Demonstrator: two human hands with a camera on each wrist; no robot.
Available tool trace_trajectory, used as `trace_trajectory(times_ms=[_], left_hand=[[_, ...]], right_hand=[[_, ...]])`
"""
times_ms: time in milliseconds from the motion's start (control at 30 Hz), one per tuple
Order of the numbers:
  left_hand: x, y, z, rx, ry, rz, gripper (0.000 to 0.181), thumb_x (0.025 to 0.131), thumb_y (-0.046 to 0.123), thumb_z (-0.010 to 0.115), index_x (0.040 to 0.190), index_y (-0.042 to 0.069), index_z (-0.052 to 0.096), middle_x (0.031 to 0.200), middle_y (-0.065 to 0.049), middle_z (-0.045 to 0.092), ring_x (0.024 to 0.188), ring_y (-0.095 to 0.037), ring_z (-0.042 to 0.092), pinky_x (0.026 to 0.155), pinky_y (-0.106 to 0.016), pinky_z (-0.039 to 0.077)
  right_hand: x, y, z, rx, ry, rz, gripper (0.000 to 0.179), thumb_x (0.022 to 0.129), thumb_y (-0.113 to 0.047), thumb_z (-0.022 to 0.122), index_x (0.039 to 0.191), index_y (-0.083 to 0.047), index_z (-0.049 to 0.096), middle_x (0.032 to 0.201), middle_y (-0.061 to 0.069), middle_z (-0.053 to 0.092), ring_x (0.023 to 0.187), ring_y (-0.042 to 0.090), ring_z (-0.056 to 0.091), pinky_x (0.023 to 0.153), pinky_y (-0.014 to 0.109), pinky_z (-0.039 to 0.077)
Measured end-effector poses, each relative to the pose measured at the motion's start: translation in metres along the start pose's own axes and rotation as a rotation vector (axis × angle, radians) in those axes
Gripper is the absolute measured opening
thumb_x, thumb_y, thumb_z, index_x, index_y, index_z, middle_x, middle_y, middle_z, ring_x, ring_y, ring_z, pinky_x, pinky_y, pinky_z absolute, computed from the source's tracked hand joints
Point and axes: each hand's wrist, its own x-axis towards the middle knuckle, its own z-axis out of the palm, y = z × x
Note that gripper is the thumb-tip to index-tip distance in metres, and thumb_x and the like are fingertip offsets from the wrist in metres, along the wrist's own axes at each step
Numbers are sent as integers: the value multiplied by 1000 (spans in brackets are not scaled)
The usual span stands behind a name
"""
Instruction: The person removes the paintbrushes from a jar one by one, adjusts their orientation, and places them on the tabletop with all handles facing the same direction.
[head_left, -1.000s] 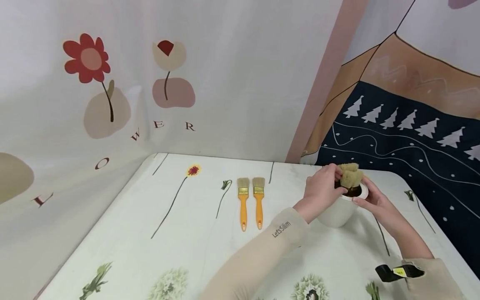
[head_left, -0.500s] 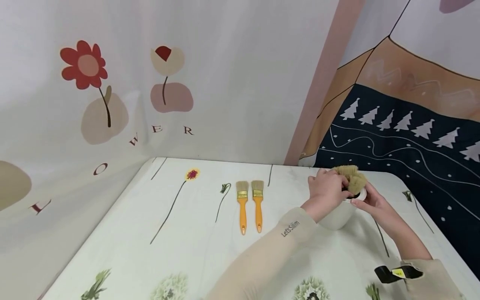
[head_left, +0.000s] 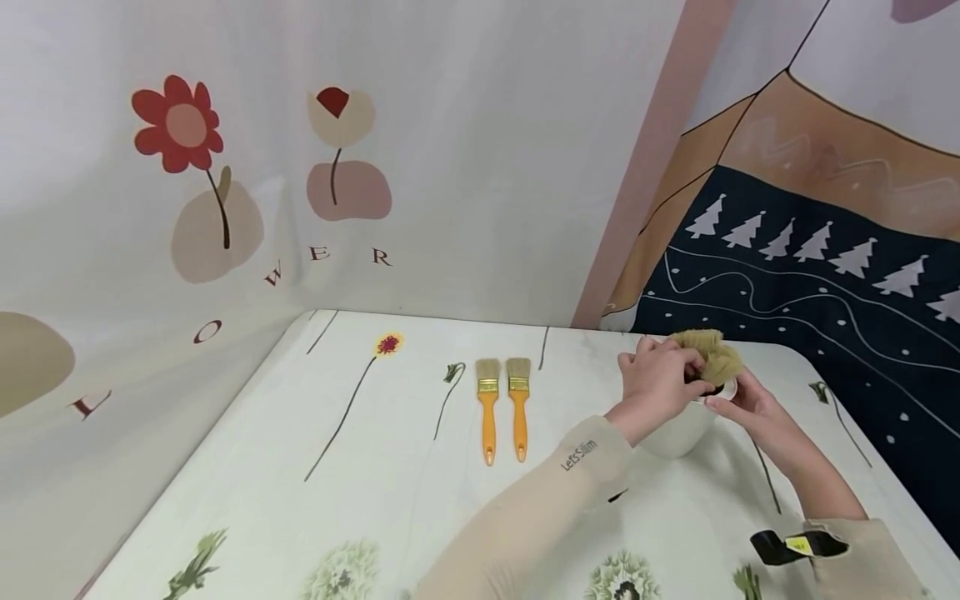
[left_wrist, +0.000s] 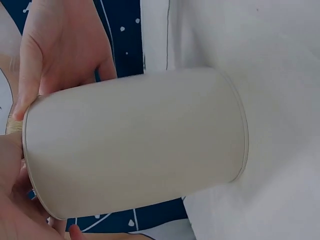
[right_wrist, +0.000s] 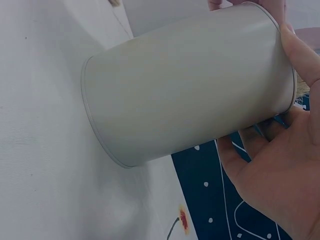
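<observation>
A white tapered container (head_left: 678, 432) stands upright near the table's far right side, its inside dark. Out of its mouth stick tan bristle tufts (head_left: 712, 354), like the paintbrush bristles but fuller, leaning right. What they belong to is hidden inside. At the mouth, my left hand (head_left: 656, 383) curls its fingers against the tufts, thumb over the near rim. My right hand (head_left: 757, 408) grips the rim from the right. In the right wrist view its thumb lies along the wall (right_wrist: 185, 95) near the rim, with the fingers curved underneath.
Two orange-handled paintbrushes (head_left: 488, 412) lie side by side on the table, left of the container. The white tablecloth (head_left: 247, 500) carries printed flowers. A pale curtain (head_left: 487, 167) hangs behind, with a dark-blue printed cloth (head_left: 787, 283) on the right.
My left hand has shifted slightly right over the container's mouth. The tufts have tipped and moved right with it. My right hand has stayed on the rim.
</observation>
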Motion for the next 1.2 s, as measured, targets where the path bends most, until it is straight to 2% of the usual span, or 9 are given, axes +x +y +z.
trace_trajectory(times_ms=[133, 267, 333, 400, 500, 700, 800, 1000, 1200], left_hand=[[0, -8, -1, -222, 36, 22, 16, 88, 46, 72, 101, 36, 72, 92, 24, 67, 100, 1, 47, 78, -26, 29], [0, -17, -8, -461, 51, 26, 17, 90, 37, 73, 103, 27, 72, 95, 17, 75, 92, 6, 58, 86, -29, 31], [1, -20, -12, -544, 52, 38, 17, 91, 34, 72, 104, 23, 71, 98, 13, 76, 89, 8, 62, 92, -27, 36], [1, -24, -15, -615, 61, 61, 17, 92, 31, 71, 106, 20, 69, 103, 9, 76, 89, 6, 64, 96, -20, 42], [2, -27, -22, -705, 83, 104, 18, 94, 26, 69, 108, 15, 68, 107, 3, 75, 93, 1, 67, 85, -7, 49], [1, -29, -40, -864, 145, 147, 21, 97, 24, 65, 114, 12, 65, 112, -3, 73, 102, -3, 67, 87, -7, 50], [0, -30, -48, -958, 183, 178, 21, 97, 20, 66, 114, 9, 64, 113, -7, 73, 101, -3, 67, 87, -8, 52], [-1, -35, -66, -1024, 282, 239, 22, 96, 14, 67, 115, 6, 63, 113, -12, 71, 97, -3, 68, 86, -11, 54], [-3, -46, -83, -1041, 331, 263, 24, 95, 12, 67, 118, 5, 60, 115, -14, 69, 103, -17, 70, 87, -14, 56]], right_hand=[[2, -1, 1, -2, -4, 7, 72, 107, -21, 47, 161, -26, 0, 167, 17, -4, 136, -12, 27, 89, -1, 37], [4, -4, 1, -29, 2, 76, 78, 106, -27, 49, 161, -25, -7, 167, 19, -3, 150, 22, 26, 87, 0, 39], [4, -5, 0, -35, 5, 116, 80, 106, -30, 49, 160, -28, -10, 167, 19, -9, 151, 42, 15, 86, 0, 38], [4, -4, 0, -29, 6, 120, 80, 106, -30, 49, 160, -30, -9, 168, 17, -10, 151, 45, 12, 86, 0, 38], [4, -4, 0, -38, 7, 122, 79, 106, -31, 49, 159, -32, -9, 168, 13, -12, 151, 40, 15, 86, 0, 39], [3, -5, -1, -68, 15, 108, 79, 106, -31, 49, 160, -29, -8, 168, 10, -14, 130, -1, 32, 83, 1, 38], [3, -6, -1, -64, 20, 101, 79, 106, -30, 49, 160, -27, -8, 168, 10, -15, 125, -4, 31, 82, 1, 37], [3, -6, 0, -59, 23, 113, 80, 106, -30, 50, 160, -25, -9, 168, 14, -14, 140, 19, 27, 82, -1, 37], [4, -9, 0, -40, 22, 143, 83, 105, -33, 52, 160, -28, -10, 167, 13, -16, 151, 46, 9, 85, -1, 37]])
